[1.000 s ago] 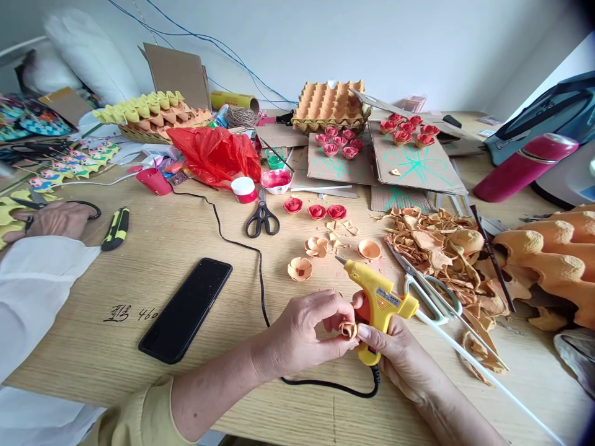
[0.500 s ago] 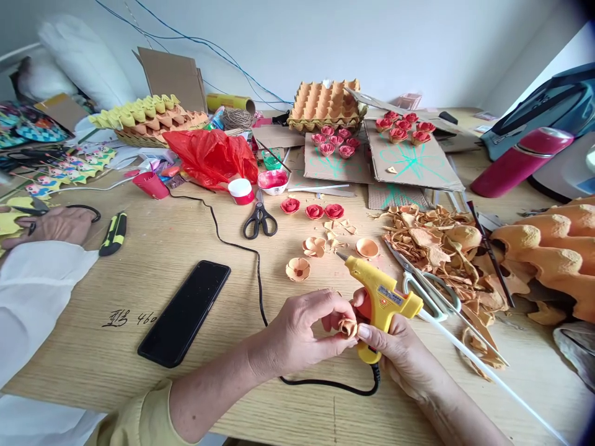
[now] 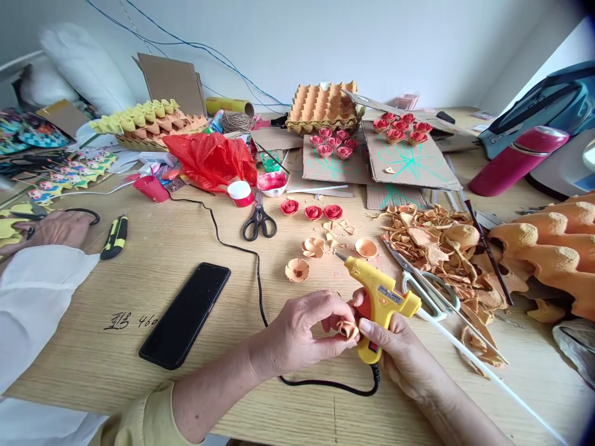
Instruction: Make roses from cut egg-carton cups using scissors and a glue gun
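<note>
Between the thumb and fingers of my left hand (image 3: 309,328) is a small rolled orange flower piece (image 3: 347,330). My right hand (image 3: 395,347) is wrapped round the handle of a yellow glue gun (image 3: 379,297), its nozzle pointing up and left, a long white glue stick (image 3: 488,371) coming out of its back. The right thumb is close to the flower piece; whether it touches is unclear. Beyond the nozzle lie two orange petal cups (image 3: 297,270) (image 3: 313,248) and a plain round cup (image 3: 367,248). Three red flowers (image 3: 313,212) sit in a row behind them.
Black scissors (image 3: 259,223), a phone (image 3: 185,314) and a cutter (image 3: 114,237) lie on the table. At right are light-handled scissors (image 3: 430,291), orange scraps (image 3: 427,238) and egg trays (image 3: 553,241). Another person's hand (image 3: 62,229) holds scissors at left. A black cord crosses the middle.
The view has shifted very slightly. Both my hands keep nearly the same pose, and the right thumb has moved a little beside the flower piece.
</note>
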A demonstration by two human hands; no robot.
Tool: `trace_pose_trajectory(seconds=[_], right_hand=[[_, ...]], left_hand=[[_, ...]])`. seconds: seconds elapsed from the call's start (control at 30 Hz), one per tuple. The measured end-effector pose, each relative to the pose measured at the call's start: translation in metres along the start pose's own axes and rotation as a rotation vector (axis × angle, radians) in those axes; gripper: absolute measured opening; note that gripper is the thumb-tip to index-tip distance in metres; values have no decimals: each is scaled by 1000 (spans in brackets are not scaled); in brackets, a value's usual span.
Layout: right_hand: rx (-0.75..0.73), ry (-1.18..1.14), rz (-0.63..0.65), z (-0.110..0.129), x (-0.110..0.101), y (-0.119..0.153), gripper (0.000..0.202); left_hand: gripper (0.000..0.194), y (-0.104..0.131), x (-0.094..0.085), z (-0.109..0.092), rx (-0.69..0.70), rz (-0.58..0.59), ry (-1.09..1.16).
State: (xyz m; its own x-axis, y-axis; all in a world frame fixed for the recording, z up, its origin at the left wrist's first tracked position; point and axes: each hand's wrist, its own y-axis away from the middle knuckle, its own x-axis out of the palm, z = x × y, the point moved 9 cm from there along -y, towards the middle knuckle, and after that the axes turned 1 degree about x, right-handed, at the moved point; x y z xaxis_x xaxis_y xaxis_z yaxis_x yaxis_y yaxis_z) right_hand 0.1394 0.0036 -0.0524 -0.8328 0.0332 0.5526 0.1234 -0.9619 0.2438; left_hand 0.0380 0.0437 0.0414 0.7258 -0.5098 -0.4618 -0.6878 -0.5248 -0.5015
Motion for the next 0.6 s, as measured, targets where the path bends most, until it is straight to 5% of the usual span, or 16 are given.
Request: trace_pose_trajectory(seconds=[0.6], right_hand=[[62,-97,-53,-3,0,-3,37]], left_hand=[[11,3,5,10,-102,28,48]])
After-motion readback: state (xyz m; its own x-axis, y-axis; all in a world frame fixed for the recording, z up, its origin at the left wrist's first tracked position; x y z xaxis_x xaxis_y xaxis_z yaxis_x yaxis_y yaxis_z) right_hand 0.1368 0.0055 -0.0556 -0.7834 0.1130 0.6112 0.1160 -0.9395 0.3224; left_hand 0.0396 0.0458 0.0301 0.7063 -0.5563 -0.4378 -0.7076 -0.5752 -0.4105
